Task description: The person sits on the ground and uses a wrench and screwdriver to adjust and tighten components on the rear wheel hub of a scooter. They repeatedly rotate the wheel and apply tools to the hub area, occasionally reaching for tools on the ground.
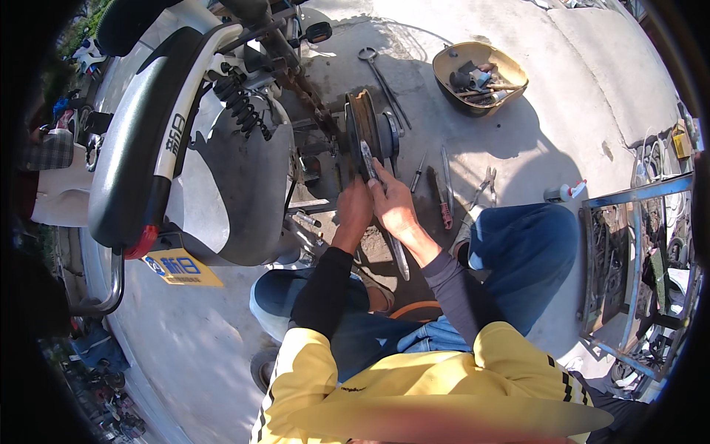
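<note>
My right hand is closed on a long silvery metal bar, whose upper end lies against the wheel with a rusty rim channel. My left hand is curled just left of it, below the wheel; what its fingers hold is hidden. The wheel stands beside the rear frame of a two-wheeler with a black seat, a coil shock and a red tail light. Right of the wheel a thin tool, a red-handled tool, a steel rod and pliers lie on the ground.
A beige basin of tools sits at the back right, near long ring-ended tools. A small bottle stands beside my bent right knee. A blue metal-framed rack of parts is at right; assorted clutter lines the left.
</note>
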`<state>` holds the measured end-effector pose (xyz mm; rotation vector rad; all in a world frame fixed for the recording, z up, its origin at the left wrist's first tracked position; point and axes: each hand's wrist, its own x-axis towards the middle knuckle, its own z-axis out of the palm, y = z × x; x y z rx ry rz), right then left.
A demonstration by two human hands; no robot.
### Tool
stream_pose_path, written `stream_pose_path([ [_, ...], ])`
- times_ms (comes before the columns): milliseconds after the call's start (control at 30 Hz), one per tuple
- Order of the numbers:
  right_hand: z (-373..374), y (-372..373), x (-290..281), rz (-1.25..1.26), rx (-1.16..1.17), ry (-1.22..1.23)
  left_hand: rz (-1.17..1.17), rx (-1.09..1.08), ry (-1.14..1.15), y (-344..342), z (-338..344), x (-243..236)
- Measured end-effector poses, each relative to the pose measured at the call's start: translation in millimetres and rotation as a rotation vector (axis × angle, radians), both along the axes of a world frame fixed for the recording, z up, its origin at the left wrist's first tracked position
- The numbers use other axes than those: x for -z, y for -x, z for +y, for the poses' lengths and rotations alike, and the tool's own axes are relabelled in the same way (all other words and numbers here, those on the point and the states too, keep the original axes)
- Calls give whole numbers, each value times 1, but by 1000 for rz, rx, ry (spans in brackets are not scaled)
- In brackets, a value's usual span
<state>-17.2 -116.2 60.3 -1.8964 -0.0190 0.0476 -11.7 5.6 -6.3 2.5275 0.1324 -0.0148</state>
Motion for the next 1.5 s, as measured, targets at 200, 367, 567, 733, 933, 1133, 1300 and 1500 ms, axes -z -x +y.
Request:
stream_pose_path([
  [200,-2,-20,-13,38,-20,79,47,15,10,-3,1,-1],
  [367,3,-32,-11,71,2,-47,-84,10,40,1,5,38],
  [567,-1,-4,-9,42,-7,80,30,103,-66,-1,9,43],
  [733,-3,-61,-26,101,1,-2,54,-15,-37,-5,2,5],
  [933,0,5,-20,101,57,108,16,25,45,-4,0,-15],
  [1133,16,35,-2,52,186,-17,-16,39,49,-1,5,-15],
  [1300,28,-39,-2,16,194,-98,-88,99,-4,4,9,7],
  [1500,18,6,24,-60,184,52,5,84,-28,-4,8,23],
])
